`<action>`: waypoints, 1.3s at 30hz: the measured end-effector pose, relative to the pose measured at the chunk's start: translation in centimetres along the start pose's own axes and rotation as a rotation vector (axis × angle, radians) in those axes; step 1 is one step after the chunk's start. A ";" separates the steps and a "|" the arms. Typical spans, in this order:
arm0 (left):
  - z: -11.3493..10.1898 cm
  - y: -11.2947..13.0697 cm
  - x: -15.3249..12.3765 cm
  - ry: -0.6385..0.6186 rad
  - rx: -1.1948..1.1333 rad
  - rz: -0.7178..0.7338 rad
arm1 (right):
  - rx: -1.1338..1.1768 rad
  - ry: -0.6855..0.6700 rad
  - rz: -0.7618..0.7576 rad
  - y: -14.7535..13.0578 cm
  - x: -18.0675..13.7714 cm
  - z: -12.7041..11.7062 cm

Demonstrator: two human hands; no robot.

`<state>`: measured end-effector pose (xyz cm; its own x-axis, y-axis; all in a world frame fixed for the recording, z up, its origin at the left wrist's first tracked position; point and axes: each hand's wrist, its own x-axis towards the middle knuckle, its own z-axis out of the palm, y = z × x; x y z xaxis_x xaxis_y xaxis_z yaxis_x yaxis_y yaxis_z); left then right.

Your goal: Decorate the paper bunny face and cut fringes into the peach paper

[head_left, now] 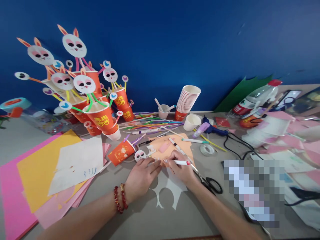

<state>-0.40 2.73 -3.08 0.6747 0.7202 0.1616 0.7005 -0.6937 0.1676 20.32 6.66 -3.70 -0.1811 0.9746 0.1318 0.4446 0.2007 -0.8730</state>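
Note:
My right hand (181, 169) grips a white marker (181, 162) with a red end, its tip down near the fingers of my other hand. My left hand (142, 173), a red bead bracelet (120, 199) at its wrist, lies flat with fingers stretched out on the work. Small white pieces at the fingertips are too small to make out. Under both hands are an orange paper sheet (187, 146) and a white sheet with round cut-outs (178, 190). A white rabbit-face disc (140, 155) lies beside my left fingers, near a tipped orange paper cup (122, 152).
Rabbit figures on orange cups (101, 118) stand at the left, above coloured paper sheets (25, 166). Scissors (213, 185), a tape roll (207, 150) and a blue glue gun (215, 128) with its cord lie right. Behind are a cup stack (187, 100) and a bottle (257, 98).

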 end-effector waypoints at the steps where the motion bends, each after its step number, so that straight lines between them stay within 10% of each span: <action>1: 0.0 0.0 0.0 0.000 -0.001 -0.002 | 0.000 0.000 -0.001 0.0 0.0 0.0; 39: 0.2 -0.1 0.0 0.068 0.041 0.003 | 0.022 -0.009 -0.091 0.3 0.1 0.0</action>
<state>-0.41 2.76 -3.32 0.6606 0.7152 0.2281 0.7081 -0.6946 0.1273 20.49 6.79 -3.97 -0.2274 0.9515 0.2071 0.4063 0.2859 -0.8678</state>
